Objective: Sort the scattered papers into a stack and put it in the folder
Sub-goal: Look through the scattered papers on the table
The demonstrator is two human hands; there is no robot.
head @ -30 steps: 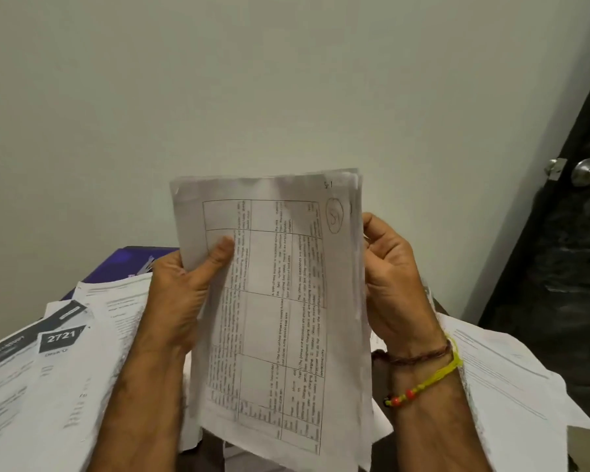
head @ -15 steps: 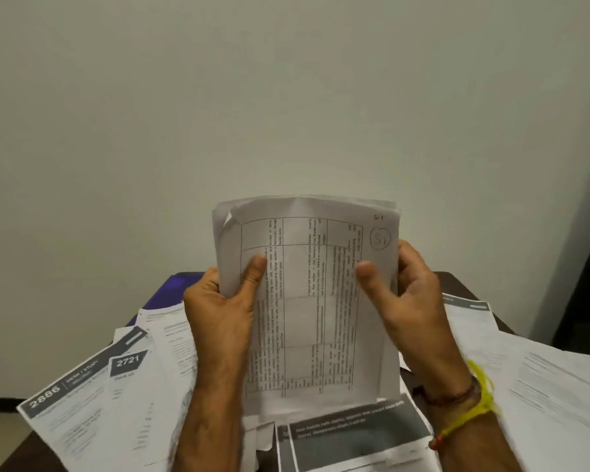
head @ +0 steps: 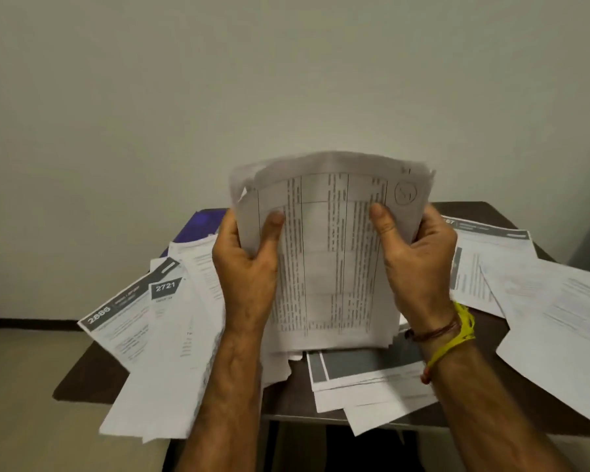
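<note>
Both forearms reach forward, bare, roughly parallel. Left hand (head: 249,267) grips the paper stack's (head: 327,267) left edge, thumb across the front. Right hand (head: 416,264) grips its right edge, thumb on the front too. Right wrist wears yellow and brown thread bands (head: 450,335).

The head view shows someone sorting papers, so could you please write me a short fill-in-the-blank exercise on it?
1. The paper stack is held upright by ____ hands.
2. The yellow band sits on the ____ wrist.
3. The sheet numbered 2721 lies to the ____ of the stack.
4. The purple folder lies at the table's ____ edge.

Missing words: both; right; left; far
</note>
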